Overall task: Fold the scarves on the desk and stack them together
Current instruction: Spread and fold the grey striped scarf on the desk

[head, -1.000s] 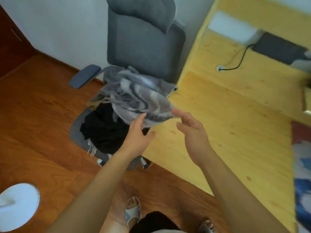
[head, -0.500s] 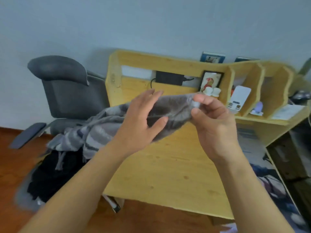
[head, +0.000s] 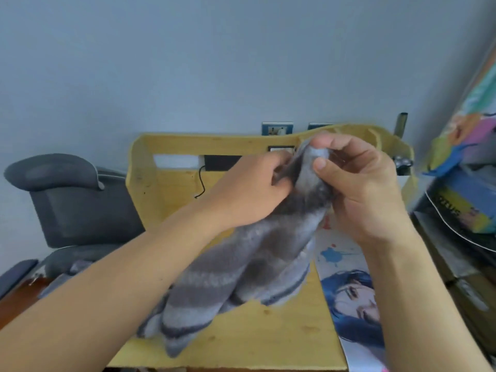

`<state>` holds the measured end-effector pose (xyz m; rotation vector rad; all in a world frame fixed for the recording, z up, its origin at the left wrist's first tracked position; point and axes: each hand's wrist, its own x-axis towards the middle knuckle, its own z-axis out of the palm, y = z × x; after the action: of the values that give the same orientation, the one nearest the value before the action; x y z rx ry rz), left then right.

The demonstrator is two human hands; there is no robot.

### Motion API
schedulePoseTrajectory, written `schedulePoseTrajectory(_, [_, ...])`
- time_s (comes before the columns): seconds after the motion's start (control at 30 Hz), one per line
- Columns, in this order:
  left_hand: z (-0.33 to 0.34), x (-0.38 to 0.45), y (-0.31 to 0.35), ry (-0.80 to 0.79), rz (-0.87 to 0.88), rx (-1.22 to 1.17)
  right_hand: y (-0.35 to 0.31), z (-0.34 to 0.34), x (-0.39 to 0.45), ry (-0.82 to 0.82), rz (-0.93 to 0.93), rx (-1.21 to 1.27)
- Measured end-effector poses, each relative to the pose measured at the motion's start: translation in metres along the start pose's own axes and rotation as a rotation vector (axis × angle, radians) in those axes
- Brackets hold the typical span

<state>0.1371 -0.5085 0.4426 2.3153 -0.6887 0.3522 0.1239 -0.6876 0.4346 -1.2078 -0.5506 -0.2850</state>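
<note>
The right hand (head: pixel 359 183) sat just right of the frame's centre, its thumb and curled fingers pinching the top edge of the grey striped scarf (head: pixel 241 269), palm turned toward the camera and wrist bent slightly inward. The left hand (head: pixel 249 191) was just beside it to the left, fingers curled into the same bunched upper end of the cloth, knuckles up; how much fabric it actually held was hidden behind its own fingers. Both forearms rose from the lower corners of the frame and met near the middle, so the scarf's upper end was lifted while the rest hung down and trailed onto the yellow wooden bench (head: pixel 268 342) in the lower centre, its lower end lying in loose, rumpled folds there. The cloth looked soft, fuzzy and light, with no stiffness at all: it drooped wherever it was not held, and it would probably cling to itself rather than slide. A sound way to manage it, I judged, was to find two corners of one short edge and hold one in each hand, letting the length hang straight before laying it flat; gripping a bunched middle would only leave it twisted. Out toward the left edge stood a grey office chair (head: pixel 77 208), and a printed mat with a blue-haired figure (head: pixel 351 299) lay along the bench's right side, partly under the scarf.
</note>
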Motion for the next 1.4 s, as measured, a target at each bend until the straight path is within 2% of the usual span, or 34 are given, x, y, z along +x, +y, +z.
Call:
schedulePoseTrajectory(0.13, [-0.008, 0.009, 0.0, -0.114, 0.007, -0.073, -0.014, -0.006, 0.004, -0.142, 0.06, -0.013])
schedulePoseTrajectory(0.17, [-0.01, 0.012, -0.003, -0.095, 0.009, -0.085, -0.015, -0.007, 0.006, -0.153, 0.074, -0.008])
schedulePoseTrajectory(0.3, [-0.029, 0.03, -0.022, 0.223, -0.148, -0.213, -0.008, -0.012, 0.022, -0.07, 0.194, -0.012])
schedulePoseTrajectory(0.33, [-0.037, 0.033, -0.024, 0.263, -0.154, -0.172, -0.002, -0.015, 0.026, -0.093, 0.264, -0.002])
schedulePoseTrajectory(0.37, [-0.045, 0.037, -0.025, 0.28, -0.132, -0.069, 0.004, -0.015, 0.027, -0.173, 0.357, 0.041])
schedulePoseTrajectory(0.43, [-0.066, 0.045, -0.032, 0.299, -0.069, 0.102, 0.021, -0.01, 0.022, -0.439, 0.546, 0.107])
schedulePoseTrajectory(0.5, [-0.097, 0.055, -0.054, 0.367, -0.097, 0.24, 0.047, -0.003, 0.011, -0.686, 0.692, 0.061])
schedulePoseTrajectory(0.63, [-0.174, 0.05, -0.121, 0.534, -0.387, 0.485, 0.09, -0.017, 0.003, -0.965, 0.861, -0.222])
schedulePoseTrajectory(0.7, [-0.196, 0.036, -0.148, 0.599, -0.524, 0.533, 0.092, -0.027, 0.012, -1.006, 0.914, -0.489])
schedulePoseTrajectory(0.73, [-0.2, 0.03, -0.158, 0.603, -0.565, 0.546, 0.091, -0.033, 0.021, -0.942, 0.926, -0.659])
schedulePoseTrajectory(0.77, [-0.2, 0.026, -0.165, 0.598, -0.588, 0.556, 0.085, -0.037, 0.033, -0.778, 0.905, -0.855])
schedulePoseTrajectory(0.8, [-0.2, 0.024, -0.17, 0.59, -0.599, 0.569, 0.08, -0.041, 0.046, -0.497, 0.8, -1.04])
schedulePoseTrajectory(0.87, [-0.198, 0.026, -0.173, 0.557, -0.569, 0.613, 0.056, -0.043, 0.077, 0.105, 0.446, -1.246])
schedulePoseTrajectory(0.9, [-0.199, 0.029, -0.172, 0.531, -0.517, 0.66, 0.039, -0.043, 0.092, 0.286, 0.288, -1.255])
schedulePoseTrajectory(1.0, [-0.208, 0.038, -0.167, 0.503, -0.281, 0.842, -0.014, -0.038, 0.124, 0.549, -0.042, -1.253])
schedulePoseTrajectory(1.1, [-0.214, 0.041, -0.166, 0.581, -0.133, 0.916, -0.031, -0.045, 0.122, 0.589, -0.198, -1.425])
schedulePoseTrajectory(1.17, [-0.208, 0.032, -0.169, 0.626, -0.105, 0.903, -0.017, -0.061, 0.107, 0.47, -0.18, -1.575])
schedulePoseTrajectory(1.2, [-0.2, 0.023, -0.174, 0.597, -0.09, 0.907, -0.007, -0.071, 0.097, 0.335, -0.101, -1.637])
schedulePoseTrajectory(1.23, [-0.188, 0.01, -0.181, 0.511, -0.075, 0.904, 0.003, -0.081, 0.084, 0.135, 0.06, -1.704])
schedulePoseTrajectory(1.27, [-0.174, -0.007, -0.187, 0.366, -0.068, 0.898, 0.014, -0.089, 0.067, -0.12, 0.266, -1.739])
schedulePoseTrajectory(1.33, [-0.139, -0.043, -0.202, -0.043, -0.078, 0.927, 0.035, -0.095, 0.024, -0.575, 0.71, -1.628])
schedulePoseTrajectory(1.4, [-0.097, -0.075, -0.222, -0.447, -0.099, 1.044, 0.065, -0.108, -0.012, -0.756, 0.957, -1.547])
